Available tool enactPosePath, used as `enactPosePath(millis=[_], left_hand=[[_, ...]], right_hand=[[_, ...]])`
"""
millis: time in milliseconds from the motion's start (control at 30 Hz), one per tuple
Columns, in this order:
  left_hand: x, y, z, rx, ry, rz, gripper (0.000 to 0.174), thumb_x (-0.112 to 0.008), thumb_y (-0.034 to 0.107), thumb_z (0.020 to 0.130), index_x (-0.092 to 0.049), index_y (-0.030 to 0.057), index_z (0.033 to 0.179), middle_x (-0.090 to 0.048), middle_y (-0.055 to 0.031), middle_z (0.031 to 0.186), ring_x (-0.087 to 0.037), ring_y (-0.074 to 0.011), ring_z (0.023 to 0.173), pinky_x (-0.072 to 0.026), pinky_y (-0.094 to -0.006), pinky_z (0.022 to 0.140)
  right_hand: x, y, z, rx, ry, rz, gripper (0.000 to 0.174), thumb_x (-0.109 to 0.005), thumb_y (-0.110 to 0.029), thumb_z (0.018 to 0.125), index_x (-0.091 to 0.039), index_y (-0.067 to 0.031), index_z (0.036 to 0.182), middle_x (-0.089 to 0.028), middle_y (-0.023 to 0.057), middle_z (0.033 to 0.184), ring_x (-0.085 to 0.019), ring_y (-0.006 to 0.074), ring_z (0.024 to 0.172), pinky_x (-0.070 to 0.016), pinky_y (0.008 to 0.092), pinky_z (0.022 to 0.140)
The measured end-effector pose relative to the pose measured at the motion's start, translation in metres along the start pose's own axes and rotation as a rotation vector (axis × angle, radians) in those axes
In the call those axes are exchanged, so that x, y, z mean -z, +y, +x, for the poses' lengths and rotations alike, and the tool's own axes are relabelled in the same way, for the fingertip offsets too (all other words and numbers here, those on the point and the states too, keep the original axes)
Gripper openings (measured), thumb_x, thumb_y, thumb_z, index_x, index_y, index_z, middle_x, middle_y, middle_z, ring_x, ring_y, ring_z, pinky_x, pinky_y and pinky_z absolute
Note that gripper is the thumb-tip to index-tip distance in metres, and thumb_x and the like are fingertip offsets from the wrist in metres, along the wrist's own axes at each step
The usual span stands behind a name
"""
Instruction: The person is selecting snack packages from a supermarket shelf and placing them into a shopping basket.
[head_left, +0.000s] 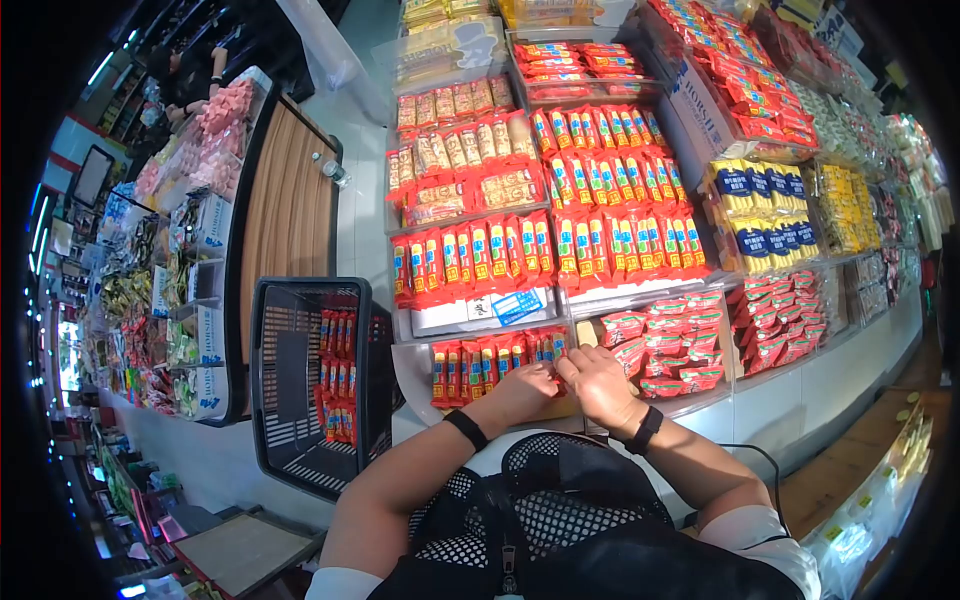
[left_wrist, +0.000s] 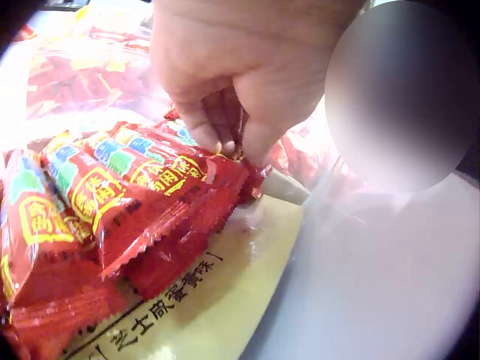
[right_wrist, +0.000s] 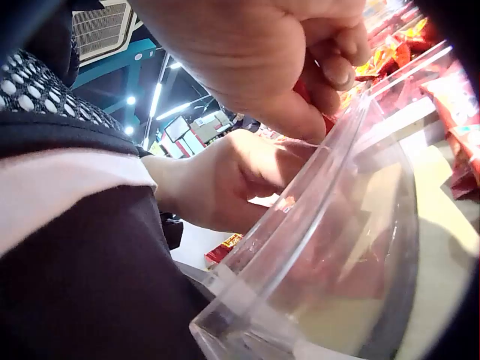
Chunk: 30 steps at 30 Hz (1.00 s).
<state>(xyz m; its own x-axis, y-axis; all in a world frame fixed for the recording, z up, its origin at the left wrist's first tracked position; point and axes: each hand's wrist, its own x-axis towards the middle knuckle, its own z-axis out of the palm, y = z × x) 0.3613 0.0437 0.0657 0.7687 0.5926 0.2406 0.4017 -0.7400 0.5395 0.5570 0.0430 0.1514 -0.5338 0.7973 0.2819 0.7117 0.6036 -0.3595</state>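
Note:
Both hands are close together at the right end of a row of red snack packets (head_left: 480, 365) in the front clear bin. My left hand (head_left: 522, 393) bends its fingers and thumb down around a red snack packet at the row's end, as the left wrist view shows. Red wrapper shows between the curled fingers of my right hand (right_wrist: 255, 67), just above the clear bin wall (right_wrist: 300, 210). Most of that wrapper is hidden by the hand. Beneath the packets lies a yellowish printed card (left_wrist: 187, 307).
A dark shopping basket (head_left: 265, 380) with several red packets (head_left: 338, 375) stands at left. Further bins of red packets (head_left: 620, 240) rise behind the hands. Pink-red packets (head_left: 680, 345) fill the bin to the right. A wood-topped display (head_left: 285, 190) is beyond the basket.

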Motion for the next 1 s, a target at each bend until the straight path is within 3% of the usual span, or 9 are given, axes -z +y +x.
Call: enactPosePath(millis=[67, 200, 267, 300, 367, 500, 600, 767, 1000], left_hand=[[0.016, 0.006, -0.002, 0.186, -0.132, -0.03, 0.021, -0.073, 0.03, 0.082, -0.068, 0.0092, 0.085, -0.067, -0.0063, 0.093, -0.066, -0.0245, 0.093, -0.0545, -0.0362, 0.084], [0.04, 0.012, 0.004, 0.156, -0.12, 0.01, 0.023, -0.074, 0.03, 0.081, -0.069, 0.0086, 0.089, -0.068, -0.0087, 0.109, -0.063, -0.0256, 0.112, -0.0517, -0.0403, 0.095], [0.046, 0.015, 0.004, 0.088, -0.005, 0.071, 0.026, -0.074, 0.031, 0.081, -0.071, 0.0087, 0.094, -0.062, -0.011, 0.127, -0.053, -0.0279, 0.13, -0.0439, -0.0471, 0.107], [0.041, 0.011, 0.0, 0.092, -0.001, 0.072, 0.026, -0.074, 0.031, 0.081, -0.071, 0.0087, 0.094, -0.062, -0.011, 0.127, -0.053, -0.0279, 0.13, -0.0439, -0.0471, 0.107], [0.031, 0.004, -0.005, 0.079, -0.132, 0.192, 0.035, -0.074, 0.031, 0.078, -0.072, 0.0102, 0.105, -0.056, -0.0124, 0.136, -0.044, -0.0279, 0.138, -0.0344, -0.0508, 0.114], [0.037, 0.009, -0.001, 0.14, -0.111, 0.131, 0.042, -0.074, 0.033, 0.077, -0.071, 0.0113, 0.113, -0.055, -0.0121, 0.138, -0.043, -0.0292, 0.139, -0.0335, -0.0492, 0.116], [0.036, 0.008, -0.001, 0.149, -0.094, 0.096, 0.035, -0.072, 0.036, 0.081, -0.073, 0.0088, 0.103, -0.053, -0.0137, 0.14, -0.044, -0.0321, 0.138, -0.0359, -0.0514, 0.114], [0.036, 0.006, 0.0, 0.181, -0.079, 0.106, 0.047, -0.075, 0.035, 0.079, -0.069, 0.0045, 0.114, -0.058, -0.0149, 0.136, -0.049, -0.0339, 0.133, -0.0387, -0.0471, 0.113], [0.03, 0.0, -0.003, 0.173, -0.015, 0.126, 0.052, -0.077, 0.029, 0.077, -0.064, -0.0005, 0.118, -0.059, -0.0155, 0.132, -0.054, -0.0326, 0.129, -0.0427, -0.0424, 0.11]], right_hand=[[0.002, 0.002, -0.001, 0.024, -0.021, -0.021, 0.013, -0.059, -0.016, 0.079, -0.062, -0.0093, 0.089, -0.058, 0.0049, 0.083, -0.06, 0.0232, 0.084, -0.0466, 0.0366, 0.074], [0.004, 0.002, 0.001, 0.057, -0.053, -0.059, 0.012, -0.058, -0.017, 0.079, -0.061, -0.0095, 0.088, -0.059, 0.004, 0.083, -0.059, 0.0218, 0.083, -0.0452, 0.0357, 0.074], [0.003, 0.001, 0.004, 0.077, -0.05, -0.065, 0.012, -0.058, -0.017, 0.078, -0.061, -0.0095, 0.088, -0.058, 0.0038, 0.083, -0.059, 0.0214, 0.083, -0.0449, 0.0355, 0.073], [0.002, 0.0, 0.006, 0.081, -0.039, -0.074, 0.012, -0.058, -0.017, 0.078, -0.06, -0.0098, 0.087, -0.058, 0.0036, 0.082, -0.059, 0.0212, 0.082, -0.0447, 0.0353, 0.073], [0.003, -0.001, 0.008, 0.087, -0.03, -0.087, 0.011, -0.058, -0.017, 0.077, -0.06, -0.01, 0.086, -0.058, 0.0035, 0.082, -0.059, 0.0209, 0.082, -0.0445, 0.0351, 0.073], [0.003, -0.007, 0.006, 0.083, -0.03, -0.103, 0.01, -0.059, -0.018, 0.077, -0.059, -0.0116, 0.085, -0.058, 0.0033, 0.081, -0.059, 0.021, 0.081, -0.0446, 0.035, 0.073], [-0.002, -0.008, 0.002, 0.086, -0.048, -0.093, 0.01, -0.059, -0.018, 0.078, -0.059, -0.0122, 0.086, -0.058, 0.0034, 0.081, -0.059, 0.0212, 0.081, -0.0448, 0.0349, 0.073], [-0.007, -0.012, 0.004, 0.089, -0.09, -0.145, 0.012, -0.06, -0.017, 0.079, -0.06, -0.0122, 0.089, -0.059, 0.0027, 0.083, -0.059, 0.0212, 0.081, -0.0454, 0.0348, 0.074], [-0.024, -0.011, -0.004, 0.141, -0.18, -0.263, 0.021, -0.06, -0.017, 0.077, -0.066, -0.0043, 0.093, -0.062, 0.0077, 0.09, -0.056, 0.0239, 0.093, -0.0425, 0.0372, 0.081]])
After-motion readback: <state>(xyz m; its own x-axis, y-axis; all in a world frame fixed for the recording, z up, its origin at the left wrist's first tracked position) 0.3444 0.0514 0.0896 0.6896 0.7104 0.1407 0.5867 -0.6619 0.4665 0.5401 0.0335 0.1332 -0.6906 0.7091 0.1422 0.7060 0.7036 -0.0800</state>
